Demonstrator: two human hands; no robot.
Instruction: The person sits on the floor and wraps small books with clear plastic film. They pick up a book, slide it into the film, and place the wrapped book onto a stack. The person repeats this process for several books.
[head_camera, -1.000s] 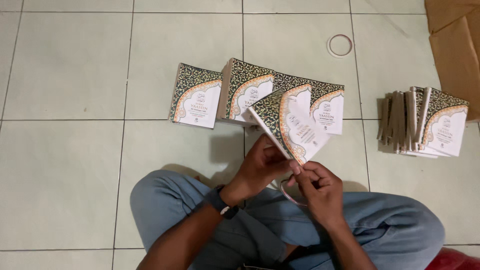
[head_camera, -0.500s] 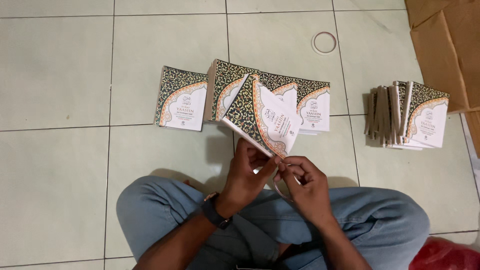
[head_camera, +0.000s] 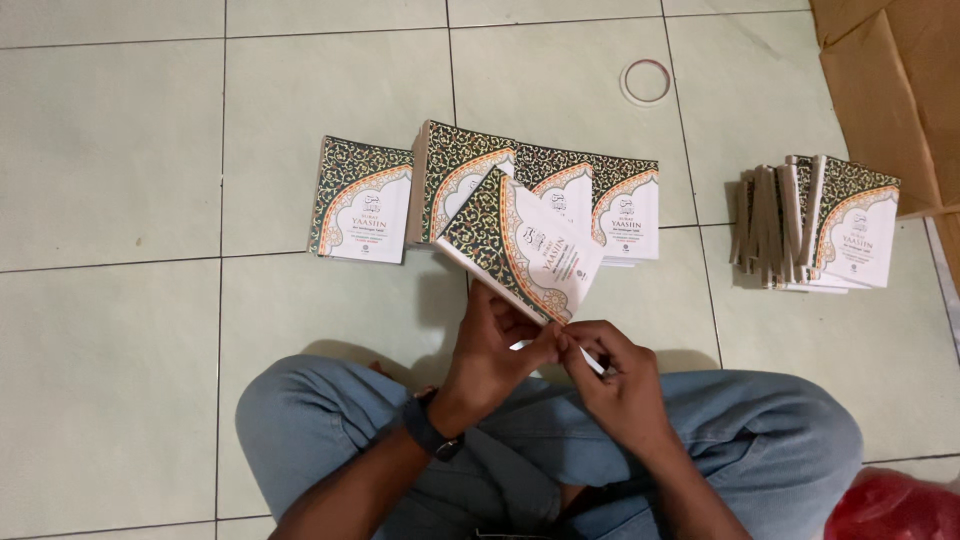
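Booklet (head_camera: 525, 250) pinched at its near corner by both your hands.
Left hand (head_camera: 495, 345) and right hand (head_camera: 615, 375) grip thinly; it could slip onto the floor (head_camera: 120, 330).

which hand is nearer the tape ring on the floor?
Right. The right hand sits almost straight below the tape ring, far down the frame. The left hand, holding the booklet, is further to the left.

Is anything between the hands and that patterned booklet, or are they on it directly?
Nothing visible is in the way. The left hand and right hand both grip the raised booklet at its lower corner, above the lap.
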